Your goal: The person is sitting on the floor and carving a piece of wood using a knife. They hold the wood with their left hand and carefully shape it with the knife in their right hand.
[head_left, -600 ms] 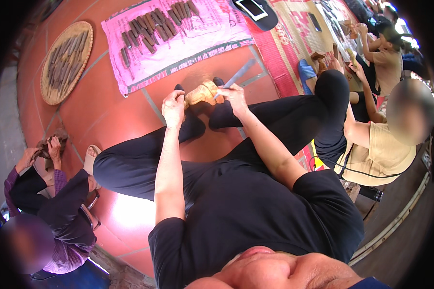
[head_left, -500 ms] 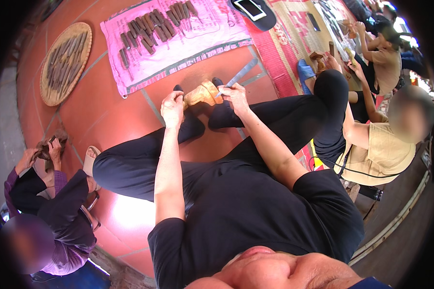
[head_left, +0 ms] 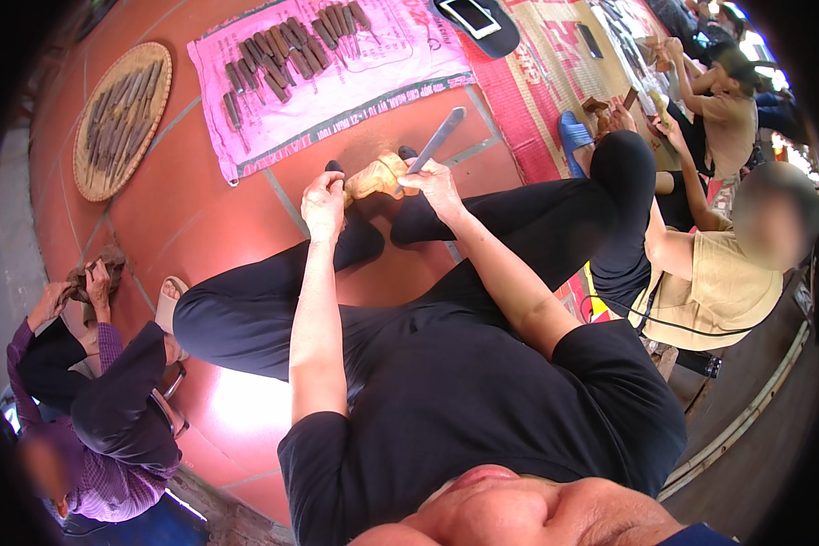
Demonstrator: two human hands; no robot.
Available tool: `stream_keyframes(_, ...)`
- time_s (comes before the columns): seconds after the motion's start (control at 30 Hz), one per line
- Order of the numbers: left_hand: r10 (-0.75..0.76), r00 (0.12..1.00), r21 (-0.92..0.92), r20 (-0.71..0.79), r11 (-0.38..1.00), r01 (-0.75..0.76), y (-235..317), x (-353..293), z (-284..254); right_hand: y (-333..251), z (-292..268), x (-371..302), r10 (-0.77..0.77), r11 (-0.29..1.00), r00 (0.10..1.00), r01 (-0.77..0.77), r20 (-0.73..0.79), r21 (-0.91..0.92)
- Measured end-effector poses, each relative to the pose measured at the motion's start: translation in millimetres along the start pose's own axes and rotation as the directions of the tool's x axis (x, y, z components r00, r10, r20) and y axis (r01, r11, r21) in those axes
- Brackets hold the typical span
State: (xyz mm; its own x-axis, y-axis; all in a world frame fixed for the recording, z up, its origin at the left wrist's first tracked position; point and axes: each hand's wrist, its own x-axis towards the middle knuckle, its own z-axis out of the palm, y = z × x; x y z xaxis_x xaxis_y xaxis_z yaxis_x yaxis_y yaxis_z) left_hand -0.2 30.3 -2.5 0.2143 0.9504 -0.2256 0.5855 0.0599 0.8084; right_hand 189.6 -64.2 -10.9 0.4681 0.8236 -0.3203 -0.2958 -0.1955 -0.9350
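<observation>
A pale, carved wooden piece [head_left: 373, 179] lies between my two dark-socked feet, their toe tips showing just beyond it. My left hand [head_left: 323, 205] is closed around its left end, fingers bent over the wood. My right hand [head_left: 435, 186] grips a long, flat grey metal blade [head_left: 439, 141] with a rounded far end. That blade slants from upper right down to the right part of the carving, where its lower tip meets or nearly meets the wood; exact contact is too small to tell.
Rows of dark-handled tools lie on a pink cloth [head_left: 337, 118] ahead. At the far left, a round woven tray [head_left: 166, 109] holds several more. A cap [head_left: 496, 41] with a phone on it sits by the red mat [head_left: 523, 127]. Other people work at left and right.
My right hand has shifted slightly left, and the blade's tip has moved left and down along the carving. The blade now stands a little steeper. My left hand stays nearly still.
</observation>
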Motion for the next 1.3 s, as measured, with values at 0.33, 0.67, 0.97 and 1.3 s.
stream_keyframes(0.33,-0.002,1.000,0.014,0.000,1.000,0.002,-0.8,0.9,-1.3,0.8,-10.3,2.9,0.128,0.991,0.992,-0.127,-0.018,0.041)
stream_keyframes(0.67,0.156,0.987,0.005,-0.050,0.988,-0.155,-5.5,0.0,-1.1,-11.2,-6.6,0.6,0.119,0.993,0.990,-0.118,-0.070,0.019)
stream_keyframes(0.97,-0.148,0.987,-0.504,0.066,0.848,0.161,-17.8,8.3,-21.6,1.7,-5.0,8.4,0.056,0.994,0.998,-0.053,-0.031,0.100)
stream_keyframes(1.3,-0.287,0.822,-0.355,0.492,0.796,0.491,-38.9,11.6,-25.0,-3.2,3.0,6.2,0.190,0.981,0.982,-0.189,-0.016,0.040)
